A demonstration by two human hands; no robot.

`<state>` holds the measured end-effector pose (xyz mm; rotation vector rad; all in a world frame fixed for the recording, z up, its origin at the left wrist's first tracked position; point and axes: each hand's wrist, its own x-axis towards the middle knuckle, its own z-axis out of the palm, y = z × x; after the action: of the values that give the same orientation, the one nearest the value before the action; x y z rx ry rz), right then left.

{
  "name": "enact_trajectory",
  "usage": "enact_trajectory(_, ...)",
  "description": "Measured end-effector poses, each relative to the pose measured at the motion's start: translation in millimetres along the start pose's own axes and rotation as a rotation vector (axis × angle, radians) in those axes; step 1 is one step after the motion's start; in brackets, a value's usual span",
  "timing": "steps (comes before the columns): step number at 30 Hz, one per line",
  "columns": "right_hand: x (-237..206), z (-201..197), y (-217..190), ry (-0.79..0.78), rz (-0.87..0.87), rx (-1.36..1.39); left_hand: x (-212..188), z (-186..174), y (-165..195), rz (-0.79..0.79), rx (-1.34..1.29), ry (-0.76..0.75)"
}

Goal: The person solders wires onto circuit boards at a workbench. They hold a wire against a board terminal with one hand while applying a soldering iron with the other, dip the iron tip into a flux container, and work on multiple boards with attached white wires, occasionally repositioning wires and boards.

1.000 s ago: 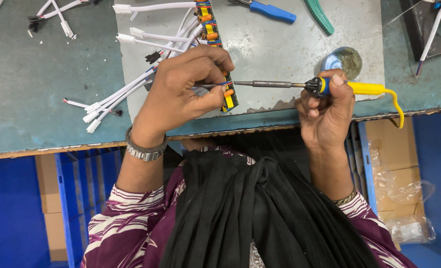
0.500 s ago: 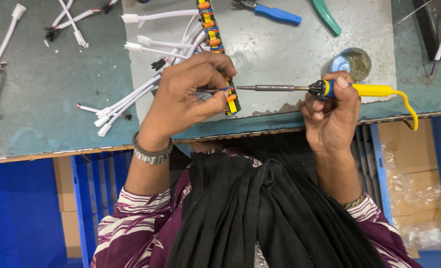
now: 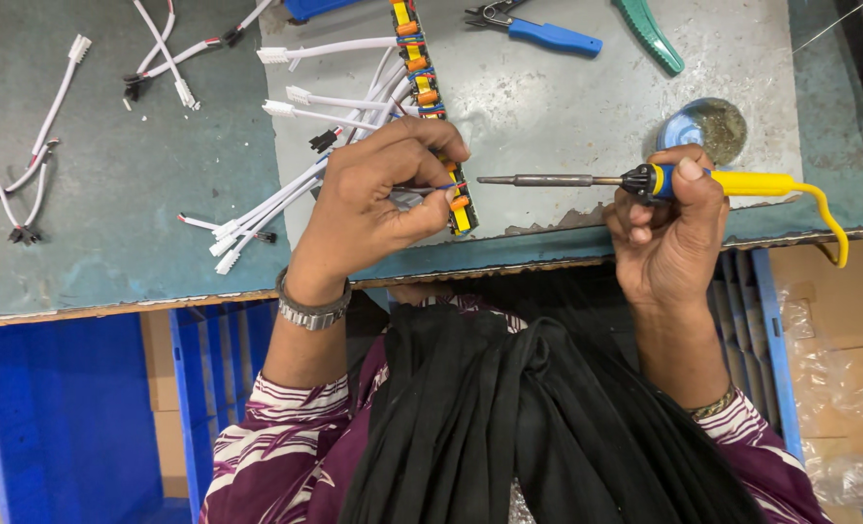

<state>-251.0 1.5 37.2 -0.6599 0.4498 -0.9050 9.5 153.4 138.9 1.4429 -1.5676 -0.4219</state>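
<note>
Left hand (image 3: 373, 199) is pinched shut on a thin wire end right at the component strip (image 3: 430, 97) near the worktop's (image 3: 111, 243) front edge, w/ the right hand (image 3: 669, 233) fist-closed round the yellow soldering iron (image 3: 645, 180), tip just short of the strip, not touching.

Soldering iron (image 3: 645, 180): yellow handle with blue collar, dark metal shaft lying level, tip pointing left, held above the grey mat. Narrow component strip (image 3: 431, 97): black, studded with orange and yellow parts, running from the top edge down to the pinching fingers, tip just apart.
</note>
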Motion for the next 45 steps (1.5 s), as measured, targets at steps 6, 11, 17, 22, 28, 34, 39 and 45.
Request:
enact_trajectory(6,1.1,1.0,1.2,0.014,0.007,0.007,1.1,0.4,0.3,-0.008,-0.008,-0.007)
enact_trajectory(11,-0.3,4.1,1.7,-0.006,0.013,0.018,1.7,-0.5,1.7,-0.013,-0.017,-0.015)
enact_trajectory(17,-1.7,5.0,3.0,0.017,0.009,0.009,3.0,-0.9,2.6,-0.018,-0.006,-0.019)
enact_trajectory(22,-1.7,4.0,2.3,0.015,0.015,0.002,2.9,-0.3,3.3,-0.016,-0.009,-0.012)
enact_trajectory(28,-4.4,3.7,4.3,0.023,0.009,-0.008,2.1,-0.6,2.4,-0.019,-0.014,-0.009)
enact_trajectory(34,-4.1,3.3,5.3,0.014,-0.004,-0.004,1.3,0.1,1.8,-0.027,-0.017,-0.003)
enact_trajectory(39,-3.2,2.1,3.0,0.013,-0.004,0.009,1.5,-0.1,1.9,-0.035,-0.028,-0.005)
enact_trajectory(45,-3.3,-0.9,2.3,-0.002,-0.007,0.027,0.8,0.4,3.1,-0.048,-0.039,0.001)
